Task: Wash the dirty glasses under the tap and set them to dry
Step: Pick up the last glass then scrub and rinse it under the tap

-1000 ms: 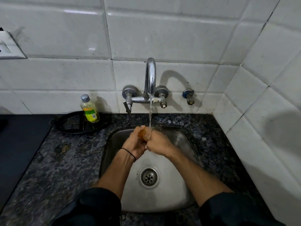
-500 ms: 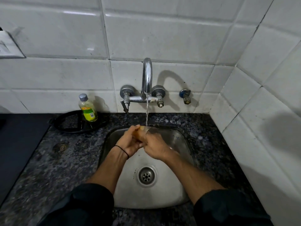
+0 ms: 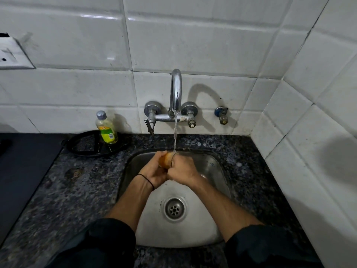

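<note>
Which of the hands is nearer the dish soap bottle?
Left. The left hand is over the sink's left half, on the side of the dish soap bottle; the right hand is further right, past the glass.

Dark sleeves (image 3: 108,240) pushed up both forearms; thin black band (image 3: 147,179) circles the left wrist.

We hold a glass (image 3: 167,159) between our left hand (image 3: 154,171) and right hand (image 3: 183,172) over the sink (image 3: 216,167), under the tap (image 3: 175,93). A bottle (image 3: 106,128) stands on a tray (image 3: 85,146) left of the sink.
</note>
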### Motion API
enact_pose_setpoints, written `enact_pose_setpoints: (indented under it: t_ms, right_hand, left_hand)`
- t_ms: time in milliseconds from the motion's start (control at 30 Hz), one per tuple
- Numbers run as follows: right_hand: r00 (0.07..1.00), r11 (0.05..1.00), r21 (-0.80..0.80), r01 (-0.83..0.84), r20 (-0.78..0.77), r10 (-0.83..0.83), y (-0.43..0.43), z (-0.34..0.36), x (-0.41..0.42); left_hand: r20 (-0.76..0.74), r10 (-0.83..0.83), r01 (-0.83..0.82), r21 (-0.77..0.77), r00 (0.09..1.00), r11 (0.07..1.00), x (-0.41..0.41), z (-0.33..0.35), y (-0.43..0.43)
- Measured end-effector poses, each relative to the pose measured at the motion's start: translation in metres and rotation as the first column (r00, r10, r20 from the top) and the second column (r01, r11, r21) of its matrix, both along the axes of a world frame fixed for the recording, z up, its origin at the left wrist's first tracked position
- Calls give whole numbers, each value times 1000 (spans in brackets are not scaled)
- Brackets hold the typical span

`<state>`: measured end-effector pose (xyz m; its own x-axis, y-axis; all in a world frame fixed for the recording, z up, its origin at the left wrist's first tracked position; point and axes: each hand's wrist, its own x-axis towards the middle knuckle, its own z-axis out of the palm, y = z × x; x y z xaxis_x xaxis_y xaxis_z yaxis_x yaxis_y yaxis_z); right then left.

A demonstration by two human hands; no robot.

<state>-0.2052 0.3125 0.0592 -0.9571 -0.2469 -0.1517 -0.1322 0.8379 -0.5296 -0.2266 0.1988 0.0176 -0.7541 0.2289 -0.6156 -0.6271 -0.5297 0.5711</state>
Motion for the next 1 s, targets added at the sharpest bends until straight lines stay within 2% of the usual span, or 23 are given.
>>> enact_pose_setpoints:
  t_ms: [67,133,200,300,367,433,467,500,633,733,800,900,1000]
  right_hand:
    - [996,998,-43,40,78,-37,-3,0,-1]
    - [999,995,89,-44,34,41,1,-4,0]
    - [979,948,263,-180,-47,199,7,-2,3]
    - [918,871,390,-300,-130,374,13,-1,4]
    - [951,928,280,-246,-114,286,10,-2,3]
    - [996,996,22,-87,-26,87,5,-2,1]
    - [1000,997,-73,-22,18,23,3,-2,0]
    - [999,995,-103,-13,29,16,1,-1,-1]
    - [977,963,168,-210,1,213,7,0,4]
    - [950,917,282,-281,-54,308,9,1,5]
    - [963,944,232,-234,-76,258,4,-1,3]
    - [1000,999,40,-20,12,19,-1,-3,-6]
    - [998,994,97,-49,-28,52,-1,-3,-5]
  left_hand:
    - [12,-44,44,-29,999,999,2,-1,0]
    - [60,-127,133,-99,990,986,1,1,-5]
    - [85,-154,163,-117,984,980,-1,0,-10]
    - [23,-74,75,-69,997,995,-3,0,-12]
    - [-27,13,-13,-19,1000,1000,-2,-4,-11]
    - [-78,33,-31,28,996,999,2,-5,-11]
    - [-90,25,-21,43,996,999,4,-6,-10]
    - [-83,13,-10,43,996,999,4,-6,-11]
    - [42,-98,101,-82,994,991,0,-2,-16]
    - [50,-78,81,-71,996,994,-5,-5,-16]
    - [28,-21,22,-26,999,999,-5,-6,-14]
    - [-4,65,-65,8,998,998,-1,-3,-10]
    - [-9,-18,18,20,1000,1000,0,-1,-9]
